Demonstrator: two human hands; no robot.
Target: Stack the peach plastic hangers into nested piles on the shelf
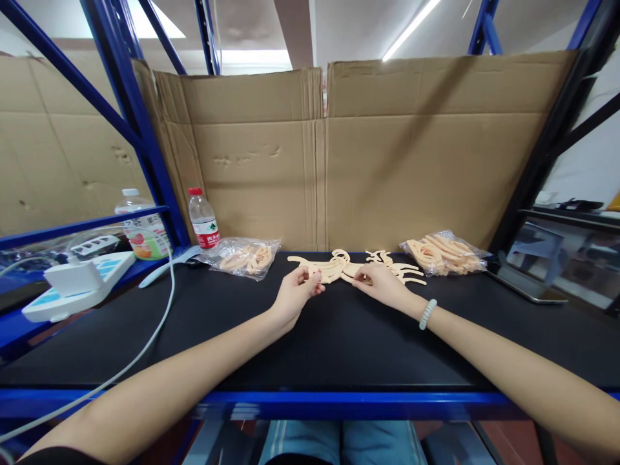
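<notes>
One cutout pile (339,266) sits pinched between left grip (295,290) and right grip (382,284).

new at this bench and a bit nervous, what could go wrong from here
The thin pieces under the left hand and right hand lie overlapped, so pulling one could snap it or drag others. The cable trails off the table; if snagged, it could yank the charger.
</notes>
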